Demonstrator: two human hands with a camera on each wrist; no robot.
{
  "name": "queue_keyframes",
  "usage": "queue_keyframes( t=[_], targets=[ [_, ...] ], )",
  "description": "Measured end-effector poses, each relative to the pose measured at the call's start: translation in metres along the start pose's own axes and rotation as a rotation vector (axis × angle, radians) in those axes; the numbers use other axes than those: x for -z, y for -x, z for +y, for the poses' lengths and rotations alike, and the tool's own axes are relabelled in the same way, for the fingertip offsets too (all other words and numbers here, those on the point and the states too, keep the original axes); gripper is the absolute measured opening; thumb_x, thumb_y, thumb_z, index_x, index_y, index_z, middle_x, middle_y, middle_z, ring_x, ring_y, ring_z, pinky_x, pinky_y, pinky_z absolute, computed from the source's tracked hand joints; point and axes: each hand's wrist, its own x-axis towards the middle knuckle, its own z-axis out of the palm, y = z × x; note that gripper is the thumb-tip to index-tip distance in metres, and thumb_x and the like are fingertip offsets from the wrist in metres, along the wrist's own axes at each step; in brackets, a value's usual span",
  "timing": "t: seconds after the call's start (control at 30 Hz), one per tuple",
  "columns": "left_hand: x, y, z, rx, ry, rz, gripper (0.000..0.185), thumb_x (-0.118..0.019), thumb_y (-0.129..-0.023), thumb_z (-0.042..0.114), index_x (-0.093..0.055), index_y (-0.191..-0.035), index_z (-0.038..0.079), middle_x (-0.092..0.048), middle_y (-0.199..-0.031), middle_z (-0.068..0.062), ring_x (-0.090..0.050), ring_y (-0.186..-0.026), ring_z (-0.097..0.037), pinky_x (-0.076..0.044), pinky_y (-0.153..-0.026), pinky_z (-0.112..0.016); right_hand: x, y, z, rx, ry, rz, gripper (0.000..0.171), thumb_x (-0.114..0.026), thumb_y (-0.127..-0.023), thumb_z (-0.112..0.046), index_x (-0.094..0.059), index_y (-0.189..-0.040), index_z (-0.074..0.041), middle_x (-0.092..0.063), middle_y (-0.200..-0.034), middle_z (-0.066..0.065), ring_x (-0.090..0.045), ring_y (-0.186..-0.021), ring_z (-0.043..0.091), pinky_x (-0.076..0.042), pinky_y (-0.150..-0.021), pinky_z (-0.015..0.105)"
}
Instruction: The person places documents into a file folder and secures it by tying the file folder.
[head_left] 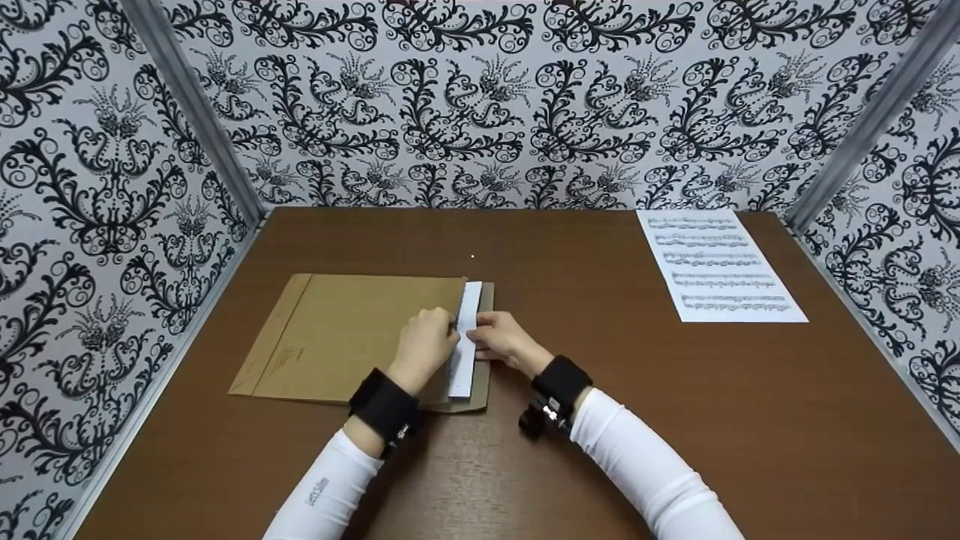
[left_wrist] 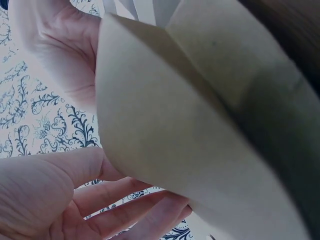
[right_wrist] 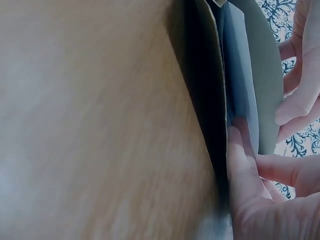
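Note:
A brown paper envelope (head_left: 360,322) lies flat on the table, its open end facing right. White paper (head_left: 465,371) sticks out of that opening as a narrow strip. My left hand (head_left: 427,339) pinches the envelope's upper layer at the mouth; in the left wrist view its fingers (left_wrist: 120,212) sit at the lifted envelope wall. At the protruding edge, my right hand (head_left: 507,339) holds the white paper between thumb and fingers. The right wrist view shows its fingers (right_wrist: 240,160) reaching into the mouth beside the paper (right_wrist: 240,70). How many sheets are inside is hidden.
A printed sheet of music (head_left: 724,266) lies at the back right of the brown table (head_left: 600,450). Patterned panels (head_left: 487,97) enclose the back and both sides.

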Motion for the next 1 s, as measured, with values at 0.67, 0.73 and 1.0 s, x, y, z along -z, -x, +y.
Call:
queue_keyframes(
  t=[0.67, 0.73, 1.0],
  targets=[
    [-0.001, -0.002, -0.007, 0.011, 0.069, 0.008, 0.008, -0.071, -0.087, 0.007, -0.077, -0.084, 0.002, -0.077, -0.089, -0.022, -0.073, -0.075, -0.038, -0.057, -0.063, -0.051, -0.006, -0.011, 0.0, 0.047, -0.024, -0.061, 0.035, -0.056, -0.099, -0.001, -0.06, -0.133, 0.006, -0.07, -0.104, 0.009, -0.067, -0.078, 0.009, -0.062, -0.072, 0.023],
    [0.0, -0.002, -0.007, 0.013, 0.077, 0.013, 0.008, -0.072, -0.087, 0.008, -0.078, -0.087, 0.002, -0.077, -0.089, -0.022, -0.073, -0.075, -0.038, -0.057, -0.063, -0.051, -0.008, -0.013, 0.0, 0.039, -0.036, -0.06, 0.038, -0.056, -0.099, 0.0, -0.059, -0.136, 0.006, -0.07, -0.107, 0.01, -0.066, -0.078, 0.008, -0.062, -0.074, 0.023],
    [0.001, -0.004, -0.008, 0.04, 0.077, 0.005, 0.014, -0.071, -0.088, 0.009, -0.078, -0.093, -0.001, -0.078, -0.095, -0.023, -0.074, -0.082, -0.041, -0.058, -0.07, -0.053, -0.015, -0.017, -0.004, 0.015, -0.082, -0.079, 0.039, -0.053, -0.099, 0.001, -0.058, -0.137, 0.007, -0.068, -0.089, 0.0, -0.067, -0.073, 0.005, -0.061, -0.07, 0.019]
  ],
)
